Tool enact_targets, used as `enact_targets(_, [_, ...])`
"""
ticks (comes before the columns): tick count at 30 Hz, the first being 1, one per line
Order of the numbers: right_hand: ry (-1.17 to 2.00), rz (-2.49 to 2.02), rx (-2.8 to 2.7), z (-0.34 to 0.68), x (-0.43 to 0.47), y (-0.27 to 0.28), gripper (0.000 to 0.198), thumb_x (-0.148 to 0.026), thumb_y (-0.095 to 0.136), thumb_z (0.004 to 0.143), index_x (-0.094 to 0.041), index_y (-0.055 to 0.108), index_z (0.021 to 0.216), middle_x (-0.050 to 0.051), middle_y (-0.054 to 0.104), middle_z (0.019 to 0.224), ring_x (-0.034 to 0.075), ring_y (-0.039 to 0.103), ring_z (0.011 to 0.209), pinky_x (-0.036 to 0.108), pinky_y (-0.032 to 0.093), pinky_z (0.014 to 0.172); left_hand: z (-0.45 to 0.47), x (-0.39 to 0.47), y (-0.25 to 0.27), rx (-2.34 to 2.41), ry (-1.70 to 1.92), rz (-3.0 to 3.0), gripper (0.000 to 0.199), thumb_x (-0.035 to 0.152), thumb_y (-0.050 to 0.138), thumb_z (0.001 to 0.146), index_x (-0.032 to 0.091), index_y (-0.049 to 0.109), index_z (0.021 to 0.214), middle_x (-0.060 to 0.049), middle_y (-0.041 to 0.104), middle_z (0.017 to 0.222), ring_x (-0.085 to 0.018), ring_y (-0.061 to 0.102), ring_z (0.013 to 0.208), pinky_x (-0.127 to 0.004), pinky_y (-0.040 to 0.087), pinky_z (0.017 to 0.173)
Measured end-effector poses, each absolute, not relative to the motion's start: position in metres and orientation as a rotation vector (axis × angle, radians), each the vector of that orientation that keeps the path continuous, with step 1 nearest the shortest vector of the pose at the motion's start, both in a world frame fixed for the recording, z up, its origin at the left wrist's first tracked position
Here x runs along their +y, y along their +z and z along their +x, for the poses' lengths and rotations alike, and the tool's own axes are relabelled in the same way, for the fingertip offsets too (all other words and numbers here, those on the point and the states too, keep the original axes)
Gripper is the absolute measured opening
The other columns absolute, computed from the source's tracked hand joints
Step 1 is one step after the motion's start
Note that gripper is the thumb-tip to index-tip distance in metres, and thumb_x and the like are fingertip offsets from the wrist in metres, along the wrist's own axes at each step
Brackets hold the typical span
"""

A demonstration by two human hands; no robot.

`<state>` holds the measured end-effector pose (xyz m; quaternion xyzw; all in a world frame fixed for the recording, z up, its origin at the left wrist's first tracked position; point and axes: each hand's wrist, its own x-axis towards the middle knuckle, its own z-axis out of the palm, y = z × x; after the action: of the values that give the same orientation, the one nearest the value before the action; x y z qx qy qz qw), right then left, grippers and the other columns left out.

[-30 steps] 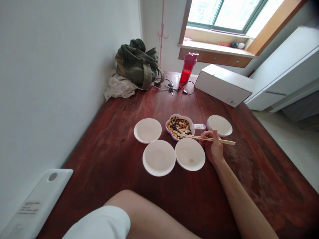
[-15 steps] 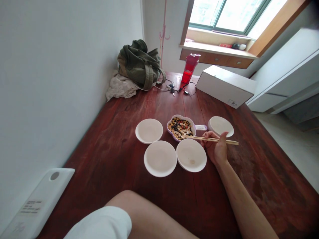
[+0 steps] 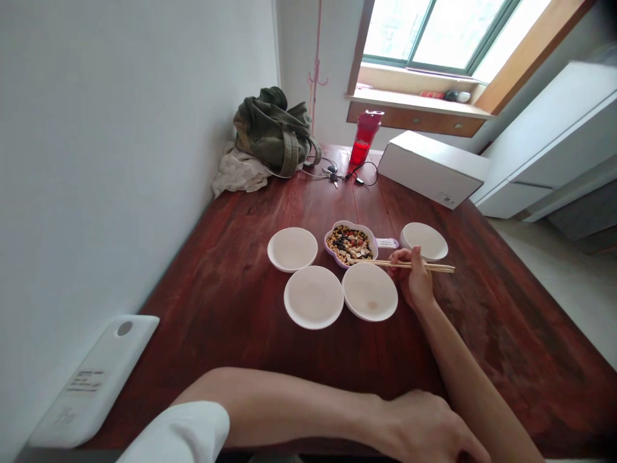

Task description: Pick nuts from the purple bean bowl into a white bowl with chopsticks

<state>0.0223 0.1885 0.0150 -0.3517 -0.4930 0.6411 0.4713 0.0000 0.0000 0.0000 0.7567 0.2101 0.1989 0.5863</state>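
Observation:
My right hand (image 3: 412,276) is closed on a pair of wooden chopsticks (image 3: 441,268). Their tips reach the near edge of a purple flower-shaped dish (image 3: 387,244) with a short labelled handle. Mixed beans, nuts and dried bits (image 3: 349,243) fill it. Just left of my right hand is a white bowl (image 3: 370,289) with a small brownish spot inside. Two more white bowls, a near one (image 3: 313,298) and a farther one (image 3: 292,249), stand to its left. Beyond my right hand is another white bowl (image 3: 424,242). My left hand (image 3: 429,424) lies by my right forearm, its fingers partly cut off.
The dark red wooden table (image 3: 231,321) meets a wall on the left. A white cutting board (image 3: 96,382) leans there. At the far end are a green bag (image 3: 272,132), keys (image 3: 333,178), a red bottle (image 3: 365,138) and a white box (image 3: 434,168).
My left forearm and hand have come into view across the bottom, toward my right forearm. My right hand still holds the chopsticks at the dish. The view has shifted slightly.

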Motion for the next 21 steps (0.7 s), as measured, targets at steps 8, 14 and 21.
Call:
enact_targets(8, [1.571,-0.874,-1.099,0.020,0.191,0.012,0.057,-0.072,0.057,0.090,-0.020,0.067,0.069,0.001,0.059,0.057,0.011,0.051,0.045,0.024,0.037,0.040,-0.068,0.026,0.022,0.563,0.768,1.267,0.060,0.054,0.073,0.085,0.016,0.040,0.051,0.008,0.032,0.050,-0.005,0.027,0.051,-0.026,0.021,0.052])
enact_targets(14, [1.707,-0.833,-1.074,0.021,0.190,0.016,0.067,-0.082,0.046,0.088,-0.020,0.066,0.071,0.002,0.056,0.059,0.012,0.050,0.049,0.024,0.038,0.043,-0.068,0.038,0.025,0.505,0.752,0.907,0.068,0.064,0.082,0.071,0.018,0.036,0.050,0.008,0.031,0.048,-0.005,0.022,0.049,-0.030,0.013,0.053])
enact_targets(21, [1.860,-0.789,-1.032,0.022,0.191,0.019,0.066,-0.083,0.045,0.087,-0.021,0.063,0.074,0.001,0.057,0.067,0.012,0.050,0.051,0.024,0.038,0.043,-0.074,0.058,0.020,0.352,0.602,0.448,0.042,0.044,0.066,0.087,0.021,0.037,0.068,0.009,0.027,0.055,-0.007,0.021,0.047,-0.028,0.011,0.051])
